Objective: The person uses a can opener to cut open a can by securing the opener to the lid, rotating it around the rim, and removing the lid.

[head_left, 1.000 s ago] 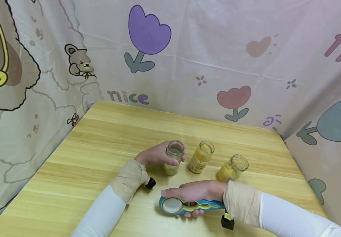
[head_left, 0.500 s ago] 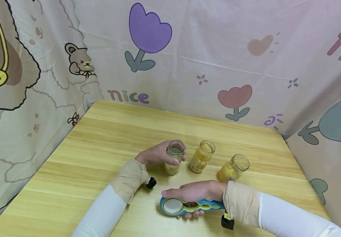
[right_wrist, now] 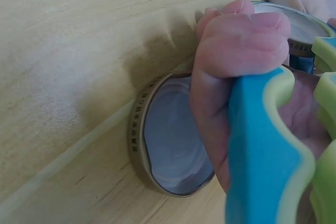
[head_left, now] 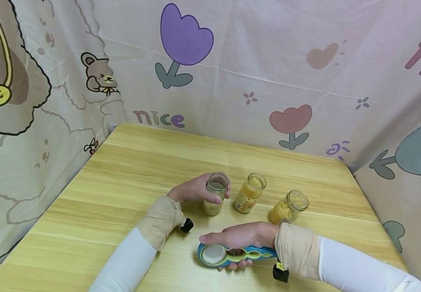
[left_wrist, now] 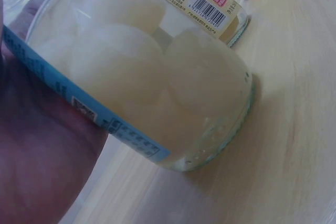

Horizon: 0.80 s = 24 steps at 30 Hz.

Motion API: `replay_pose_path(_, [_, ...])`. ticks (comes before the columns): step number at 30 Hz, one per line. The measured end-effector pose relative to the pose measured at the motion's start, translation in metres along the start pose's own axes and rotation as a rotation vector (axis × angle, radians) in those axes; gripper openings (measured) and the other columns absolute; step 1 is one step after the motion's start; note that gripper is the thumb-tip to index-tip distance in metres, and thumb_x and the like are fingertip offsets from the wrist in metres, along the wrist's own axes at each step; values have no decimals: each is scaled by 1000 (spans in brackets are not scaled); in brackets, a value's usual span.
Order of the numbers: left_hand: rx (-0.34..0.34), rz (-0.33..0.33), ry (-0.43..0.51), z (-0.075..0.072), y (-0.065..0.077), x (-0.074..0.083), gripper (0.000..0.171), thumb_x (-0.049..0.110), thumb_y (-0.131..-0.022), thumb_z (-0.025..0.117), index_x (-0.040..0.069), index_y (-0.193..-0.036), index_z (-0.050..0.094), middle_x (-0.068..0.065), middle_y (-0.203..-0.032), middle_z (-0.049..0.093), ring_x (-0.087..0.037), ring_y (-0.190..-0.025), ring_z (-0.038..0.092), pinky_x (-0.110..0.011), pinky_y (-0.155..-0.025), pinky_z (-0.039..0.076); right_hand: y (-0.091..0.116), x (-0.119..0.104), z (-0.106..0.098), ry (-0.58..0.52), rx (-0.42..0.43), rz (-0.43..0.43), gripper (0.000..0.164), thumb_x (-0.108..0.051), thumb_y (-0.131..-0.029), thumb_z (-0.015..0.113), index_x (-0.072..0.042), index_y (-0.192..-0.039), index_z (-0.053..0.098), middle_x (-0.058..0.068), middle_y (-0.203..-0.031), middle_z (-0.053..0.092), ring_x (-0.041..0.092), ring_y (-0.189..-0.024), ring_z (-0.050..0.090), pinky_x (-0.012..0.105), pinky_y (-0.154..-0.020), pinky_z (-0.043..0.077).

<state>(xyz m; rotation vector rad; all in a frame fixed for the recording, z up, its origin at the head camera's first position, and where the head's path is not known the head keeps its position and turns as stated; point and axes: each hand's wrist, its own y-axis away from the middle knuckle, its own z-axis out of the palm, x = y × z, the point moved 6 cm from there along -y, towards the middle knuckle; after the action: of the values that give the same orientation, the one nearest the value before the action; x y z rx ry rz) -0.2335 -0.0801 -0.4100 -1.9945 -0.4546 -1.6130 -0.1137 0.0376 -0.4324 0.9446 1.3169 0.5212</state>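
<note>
My left hand (head_left: 192, 190) grips an uncapped glass jar (head_left: 212, 209) upright on the table. In the left wrist view, pale round fruit in liquid fills that jar (left_wrist: 121, 56), behind a blue label strip. My right hand (head_left: 245, 235) holds a blue and green jar opener (head_left: 261, 253) low over the table, nearer the front. A jar lid (head_left: 213, 254) with its white inside showing sits in the opener's round end. Beneath the right hand, in the right wrist view, another gold-rimmed lid (right_wrist: 176, 135) lies on the table, partly hidden by fingers.
Two uncapped jars of yellow fruit, a taller-looking one (head_left: 246, 198) and one farther right (head_left: 281, 211), stand to the right of the held jar. The right forearm passes close in front of the rightmost jar. A printed cloth (head_left: 232, 101) hangs behind the wooden table (head_left: 141, 158).
</note>
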Motion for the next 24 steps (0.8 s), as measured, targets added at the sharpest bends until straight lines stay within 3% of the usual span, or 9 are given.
replay_pose_path(24, [13, -23, 3, 0, 0, 1, 34, 3, -86, 73, 1, -117, 59, -1, -105, 67, -18, -105, 65, -33, -103, 52, -3, 0, 0, 5, -13, 32, 81, -87, -89, 43, -11, -87, 74, 0, -63, 56, 12, -45, 38, 24, -42, 36])
